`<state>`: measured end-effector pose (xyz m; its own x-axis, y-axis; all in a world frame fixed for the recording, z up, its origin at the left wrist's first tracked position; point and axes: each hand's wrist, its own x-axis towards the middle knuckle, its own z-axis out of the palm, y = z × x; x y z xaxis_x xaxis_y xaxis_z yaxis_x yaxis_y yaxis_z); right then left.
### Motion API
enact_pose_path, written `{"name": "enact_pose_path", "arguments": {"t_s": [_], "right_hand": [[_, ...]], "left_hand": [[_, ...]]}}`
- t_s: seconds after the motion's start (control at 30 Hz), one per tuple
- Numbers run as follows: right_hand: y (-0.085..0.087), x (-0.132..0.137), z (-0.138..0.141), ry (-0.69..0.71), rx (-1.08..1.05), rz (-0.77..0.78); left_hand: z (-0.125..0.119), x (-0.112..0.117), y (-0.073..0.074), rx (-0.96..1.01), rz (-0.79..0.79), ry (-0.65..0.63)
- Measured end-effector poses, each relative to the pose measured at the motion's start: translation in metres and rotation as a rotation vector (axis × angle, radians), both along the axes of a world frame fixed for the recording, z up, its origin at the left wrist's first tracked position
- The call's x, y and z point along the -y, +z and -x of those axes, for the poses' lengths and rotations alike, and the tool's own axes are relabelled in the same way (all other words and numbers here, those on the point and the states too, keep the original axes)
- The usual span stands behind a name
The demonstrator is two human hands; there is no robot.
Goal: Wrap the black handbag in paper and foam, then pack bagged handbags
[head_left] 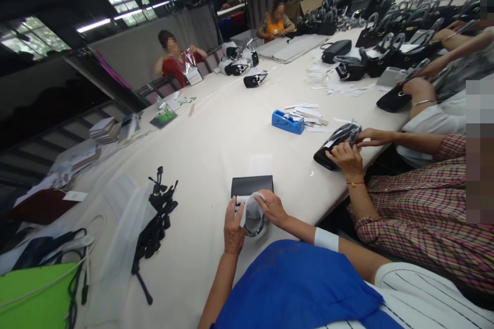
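A small black handbag (252, 184) lies on the table in front of me, its handle (255, 232) curving towards my body and looking covered in clear film. A thin white wrapping sheet (253, 207) is bent upward at the handle's base. My left hand (234, 229) grips the sheet's left side, fingers beside the bag's near edge. On the other side, my right hand (273, 207) pinches the sheet's upper right edge between thumb and fingers. Whether the sheet passes through the handle is hidden.
A blue tape dispenser (287, 122) stands ahead beside paper strips (309, 113). Black straps (154, 221) lie to the left. At right, a co-worker's hands (349, 157) handle another black bag (332, 150). More bags (409, 25) crowd the far right.
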<state>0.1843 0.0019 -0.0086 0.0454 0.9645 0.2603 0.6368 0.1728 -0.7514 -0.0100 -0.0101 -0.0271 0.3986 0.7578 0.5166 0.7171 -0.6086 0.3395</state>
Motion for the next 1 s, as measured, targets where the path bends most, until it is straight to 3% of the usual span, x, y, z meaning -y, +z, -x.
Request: {"name": "enact_pose_path", "arguments": {"t_s": [0.13, 0.33, 0.53, 0.6, 0.73, 1.0], "right_hand": [[-0.008, 0.002, -0.008, -0.007, -0.068, 0.053], [-0.017, 0.003, -0.020, 0.067, -0.266, 0.116], [-0.018, 0.000, -0.018, -0.023, -0.311, 0.159], [-0.017, -0.003, -0.015, -0.062, -0.276, 0.150], [-0.013, -0.012, -0.014, -0.102, -0.217, 0.157], [-0.006, -0.023, -0.013, -0.096, -0.170, 0.202]], "left_hand": [[0.012, -0.018, 0.008, -0.180, 0.009, -0.226], [0.009, -0.045, 0.014, -0.236, 0.083, -0.335], [-0.003, -0.060, 0.022, 0.071, 0.538, -0.104], [-0.008, -0.065, 0.022, 0.173, 0.607, 0.002], [-0.018, -0.073, 0.013, 0.194, 0.560, 0.117], [-0.022, -0.070, 0.010, 0.187, 0.511, 0.173]]}}
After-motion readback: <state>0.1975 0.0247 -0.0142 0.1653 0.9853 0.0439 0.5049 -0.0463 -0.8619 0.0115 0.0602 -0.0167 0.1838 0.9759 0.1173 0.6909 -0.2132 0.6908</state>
